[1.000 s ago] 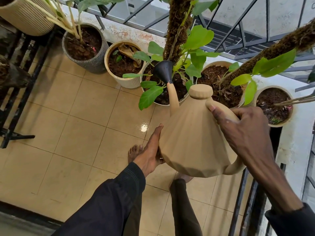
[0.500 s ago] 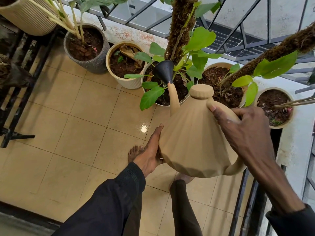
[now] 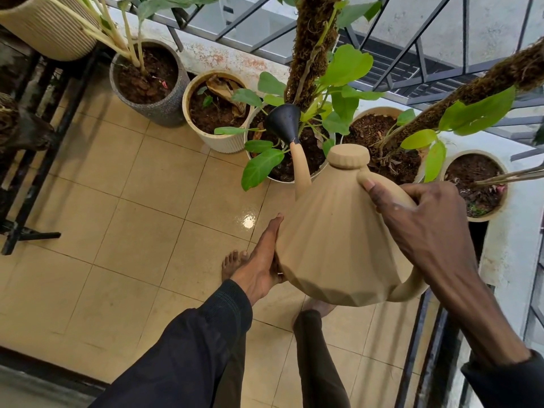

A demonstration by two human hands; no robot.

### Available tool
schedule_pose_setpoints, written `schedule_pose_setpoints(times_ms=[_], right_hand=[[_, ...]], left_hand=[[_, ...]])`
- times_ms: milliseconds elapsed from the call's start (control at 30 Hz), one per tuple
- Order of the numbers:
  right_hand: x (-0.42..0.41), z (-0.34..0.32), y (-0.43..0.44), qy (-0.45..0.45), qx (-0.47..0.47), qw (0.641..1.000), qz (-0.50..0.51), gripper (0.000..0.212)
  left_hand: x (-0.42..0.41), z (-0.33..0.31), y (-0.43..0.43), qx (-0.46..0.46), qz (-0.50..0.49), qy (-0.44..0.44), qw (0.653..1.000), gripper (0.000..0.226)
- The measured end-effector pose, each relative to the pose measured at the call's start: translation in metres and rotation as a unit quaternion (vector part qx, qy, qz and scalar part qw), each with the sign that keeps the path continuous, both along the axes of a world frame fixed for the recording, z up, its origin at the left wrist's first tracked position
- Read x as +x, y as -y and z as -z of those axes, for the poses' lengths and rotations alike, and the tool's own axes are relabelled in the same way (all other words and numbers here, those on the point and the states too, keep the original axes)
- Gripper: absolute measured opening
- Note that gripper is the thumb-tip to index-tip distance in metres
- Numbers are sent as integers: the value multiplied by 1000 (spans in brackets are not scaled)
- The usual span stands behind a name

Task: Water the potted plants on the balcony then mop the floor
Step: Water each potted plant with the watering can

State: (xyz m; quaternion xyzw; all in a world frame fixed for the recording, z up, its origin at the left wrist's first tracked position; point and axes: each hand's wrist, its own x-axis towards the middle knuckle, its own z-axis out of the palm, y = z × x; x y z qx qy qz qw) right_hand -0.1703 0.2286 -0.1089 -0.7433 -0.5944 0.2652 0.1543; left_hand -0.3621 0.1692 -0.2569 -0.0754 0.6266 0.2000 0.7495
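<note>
A beige faceted watering can point(image 3: 332, 240) hangs in front of me, its black rose point(image 3: 283, 122) tipped over the white pot point(image 3: 282, 179) with the mossy pole and green leaves. My right hand point(image 3: 418, 228) grips the can's curved handle from above. My left hand point(image 3: 262, 260) presses flat, fingers straight, against the can's left side. Other pots stand along the railing: a grey pot point(image 3: 164, 110), a cream ribbed pot point(image 3: 223, 144), a pot of dark soil point(image 3: 379, 113) behind the can's lid, and a round pot point(image 3: 497, 207) at the right.
Beige floor tiles point(image 3: 132, 219) spread to the left, with a wet glint point(image 3: 248, 220) near the pots. A black metal stand point(image 3: 26, 178) lines the left side and a ribbed basket pot point(image 3: 44, 28) sits on it. My bare feet are below the can. Black bars point(image 3: 421, 348) stand at the right.
The view and the can have shifted only slightly; both hands keep the same hold, with the spout still over the same pot.
</note>
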Motion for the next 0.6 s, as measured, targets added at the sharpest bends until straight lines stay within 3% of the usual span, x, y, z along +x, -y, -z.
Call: schedule_pose_setpoints(times_ms=[433,600], right_hand=[[6,8,9,-31,22,999,4,67],[9,12,15,-58,38,997,18,51]], left_hand=[[-1,3,-1,7,-5,5,1000,66],[-3,5,-2,17,-3,-1,1000,66]])
